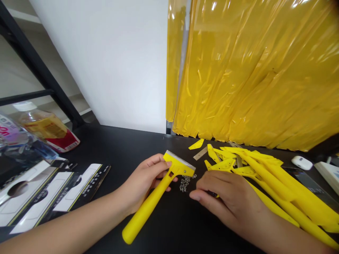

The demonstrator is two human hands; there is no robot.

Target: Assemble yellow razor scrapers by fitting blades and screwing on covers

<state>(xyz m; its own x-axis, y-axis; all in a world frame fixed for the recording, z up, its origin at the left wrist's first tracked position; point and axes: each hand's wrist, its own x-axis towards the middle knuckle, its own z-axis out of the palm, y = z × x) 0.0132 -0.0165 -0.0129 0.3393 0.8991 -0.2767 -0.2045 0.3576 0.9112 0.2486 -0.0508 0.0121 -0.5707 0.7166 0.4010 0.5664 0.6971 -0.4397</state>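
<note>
The left hand [144, 180] is gripping a yellow scraper [148, 208] just below its head, with the fingers curling over the top and the handle slanting down toward the near edge of the black table [148, 148]. A steel blade [180, 160] is sitting across the scraper's head, so this piece is looking complete. The right hand [225, 201] is curling low over the table, its thumb and fingers pinching nearly shut; something small and dark may be showing there, but I cannot tell what it is holding. A small heap of screws [185, 183] is lying between the hands. To the right, a large pile of yellow handles [280, 187] is lying crisscrossed, and the heads I can see are showing no blades, so most of the pile is apparently still bare. One loose steel blade [200, 153] is lying just beyond the pile's near end. Printed cards [55, 194] are lying at far left, beside a plastic bottle [43, 127].
</note>
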